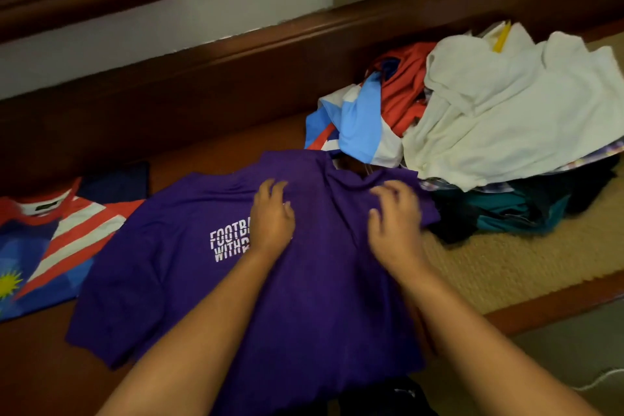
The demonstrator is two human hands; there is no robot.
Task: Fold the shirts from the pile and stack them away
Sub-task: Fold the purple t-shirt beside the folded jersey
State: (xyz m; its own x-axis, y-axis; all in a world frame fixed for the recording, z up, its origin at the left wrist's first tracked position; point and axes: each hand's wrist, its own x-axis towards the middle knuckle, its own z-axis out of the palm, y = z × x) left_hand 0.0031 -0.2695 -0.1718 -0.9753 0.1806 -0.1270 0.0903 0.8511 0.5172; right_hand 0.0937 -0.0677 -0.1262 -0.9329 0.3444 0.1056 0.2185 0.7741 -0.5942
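Two hands, left hand (271, 218) and right hand (393, 223), rest relaxed fingers (gripping nothing) on one purple shirt (189, 267).

Both bare forearms reached toward twelve o'clock; the left hand (271, 218) lay flat, fingers relaxed, and the right hand (395, 223) hovered blurred, fingers loosely curled.

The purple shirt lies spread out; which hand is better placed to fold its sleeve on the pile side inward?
Probably the right hand. It rests on the purple shirt near that shoulder, next to the pile. The left hand lies flat at the chest, farther from it.
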